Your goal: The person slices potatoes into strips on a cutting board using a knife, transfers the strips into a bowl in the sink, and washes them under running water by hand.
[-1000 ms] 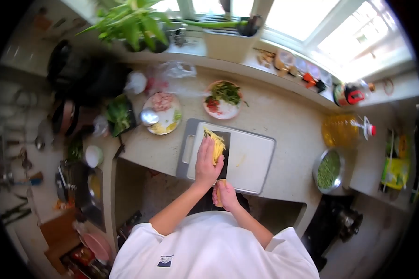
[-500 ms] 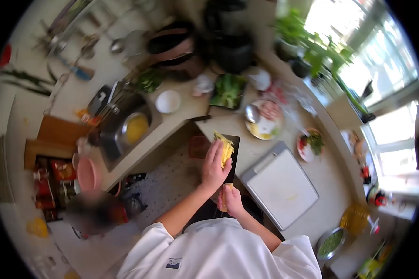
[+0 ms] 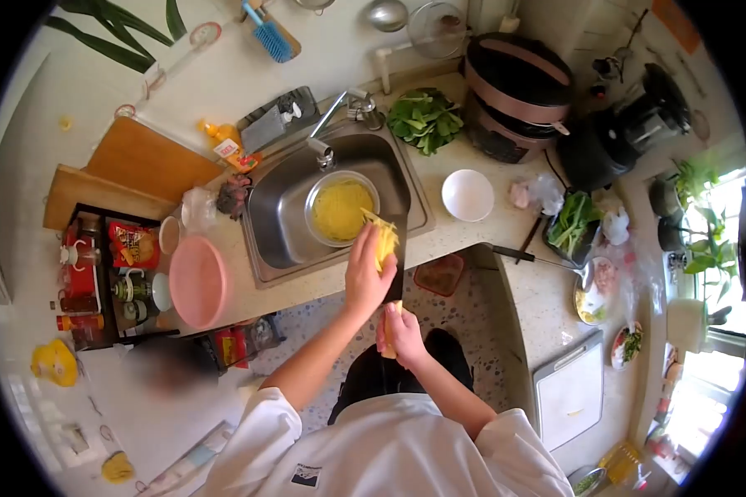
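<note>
My left hand [image 3: 365, 277] presses a bunch of yellow potato shreds [image 3: 385, 246] against the flat of a dark-bladed kitchen knife [image 3: 400, 277]. The fingers lie together over the shreds. My right hand [image 3: 404, 335] is closed around the knife's light wooden handle. Both hands are over the front edge of the counter, just short of the sink [image 3: 265, 224]. Inside the sink stands a round metal bowl [image 3: 309, 217] with more yellow shreds in it, partly under water. The faucet [image 3: 323, 153] reaches over the sink behind the bowl.
Left of the sink are a pink basin [image 3: 197, 282] and wooden boards [image 3: 153, 161]. To its right stand leafy greens [image 3: 425, 122], a white bowl [image 3: 467, 195] and a rice cooker [image 3: 514, 99]. A cutting board [image 3: 568, 389] lies on the right counter. A blurred person [image 3: 170, 364] is at lower left.
My view and body have turned left, from the cutting-board side toward the sink. The knife and shreds have come along, now close to the metal bowl. Both hands keep their hold.
</note>
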`<action>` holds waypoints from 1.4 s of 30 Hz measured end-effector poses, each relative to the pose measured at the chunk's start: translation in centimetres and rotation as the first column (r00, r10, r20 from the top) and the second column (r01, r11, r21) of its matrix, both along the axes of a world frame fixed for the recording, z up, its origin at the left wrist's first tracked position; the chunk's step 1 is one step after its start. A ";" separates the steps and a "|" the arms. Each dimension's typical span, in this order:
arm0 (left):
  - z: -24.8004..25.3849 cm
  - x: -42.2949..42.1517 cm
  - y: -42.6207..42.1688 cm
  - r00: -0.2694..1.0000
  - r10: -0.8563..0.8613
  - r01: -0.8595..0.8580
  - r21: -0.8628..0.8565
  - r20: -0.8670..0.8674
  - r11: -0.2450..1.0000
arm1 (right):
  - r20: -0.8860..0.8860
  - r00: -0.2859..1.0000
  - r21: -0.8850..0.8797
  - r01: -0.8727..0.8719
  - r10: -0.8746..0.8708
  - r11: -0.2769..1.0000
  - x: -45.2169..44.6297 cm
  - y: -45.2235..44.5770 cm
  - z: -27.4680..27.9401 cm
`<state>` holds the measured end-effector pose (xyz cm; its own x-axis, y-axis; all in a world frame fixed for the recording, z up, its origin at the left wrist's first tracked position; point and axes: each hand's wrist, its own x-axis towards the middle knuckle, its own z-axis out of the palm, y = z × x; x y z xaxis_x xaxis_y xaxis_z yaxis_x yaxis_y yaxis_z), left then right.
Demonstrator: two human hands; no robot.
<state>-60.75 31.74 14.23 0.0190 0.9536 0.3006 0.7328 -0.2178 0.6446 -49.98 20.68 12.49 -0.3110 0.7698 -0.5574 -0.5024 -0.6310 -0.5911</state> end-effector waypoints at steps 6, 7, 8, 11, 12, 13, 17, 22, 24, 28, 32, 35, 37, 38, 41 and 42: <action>-4.7 -5.3 5.7 0.998 0.056 -0.054 -0.119 0.011 0.991 | 0.017 0.997 -0.080 -0.079 0.080 0.994 -4.2 6.3 -2.4; -5.4 -5.8 6.5 0.998 0.067 -0.064 -0.139 0.014 0.988 | 0.026 0.995 -0.103 -0.091 0.094 0.991 -4.5 7.4 -2.5; -6.0 -6.3 7.3 0.998 0.067 -0.065 -0.149 0.005 0.987 | 0.034 0.994 -0.125 -0.103 0.108 0.987 -4.8 8.3 -2.6; -7.8 -7.5 9.9 0.996 0.087 -0.088 -0.166 -0.014 0.982 | 0.041 0.992 -0.157 -0.113 0.121 0.981 -5.6 11.2 -3.6; -8.5 -7.8 10.6 0.995 0.101 -0.102 -0.172 -0.016 0.980 | 0.048 0.991 -0.182 -0.115 0.126 0.976 -5.9 11.8 -4.1; -9.3 -8.0 10.8 0.993 0.115 -0.116 -0.182 -0.016 0.976 | 0.054 0.989 -0.194 -0.124 0.137 0.973 -6.0 12.3 -4.8; -12.9 -9.4 12.7 0.988 0.152 -0.152 -0.232 -0.020 0.961 | 0.090 0.981 -0.254 -0.144 0.172 0.956 -6.5 15.0 -6.3; -17.0 -12.5 14.9 0.976 0.215 -0.213 -0.311 -0.026 0.926 | 0.149 0.968 -0.330 -0.144 0.202 0.933 -7.6 17.4 -6.6; -20.1 -14.8 15.9 0.973 0.228 -0.218 -0.357 -0.014 0.908 | 0.192 0.958 -0.349 -0.134 0.211 0.927 -8.3 18.5 -7.1; -21.5 -18.6 16.5 0.975 0.199 -0.223 -0.362 -0.102 0.905 | 0.265 0.944 -0.372 -0.088 0.197 0.924 -9.8 19.6 -7.6; -16.7 -19.5 16.5 0.996 0.002 -0.031 -0.318 -0.091 0.948 | 0.324 0.916 -0.381 -0.103 0.237 0.919 -10.7 20.6 -7.5; -13.0 -18.5 16.4 0.955 -0.295 0.277 -0.320 -0.008 0.906 | 0.320 0.913 -0.380 -0.122 0.254 0.917 -10.9 20.8 -7.7; -13.1 -18.3 16.2 0.863 -0.504 0.473 -0.298 -0.032 0.829 | 0.311 0.916 -0.377 -0.128 0.255 0.917 -11.1 20.7 -7.8; -13.3 -18.4 16.3 0.857 -0.515 0.484 -0.311 -0.022 0.818 | 0.310 0.917 -0.376 -0.125 0.252 0.918 -11.2 20.9 -7.4; -14.7 -19.1 16.3 0.855 -0.518 0.481 -0.359 -0.008 0.800 | 0.301 0.928 -0.367 -0.101 0.220 0.925 -11.3 20.8 -7.0; -15.5 -19.7 16.4 0.866 -0.499 0.456 -0.374 -0.022 0.808 | 0.296 0.933 -0.362 -0.089 0.205 0.928 -11.4 20.8 -6.9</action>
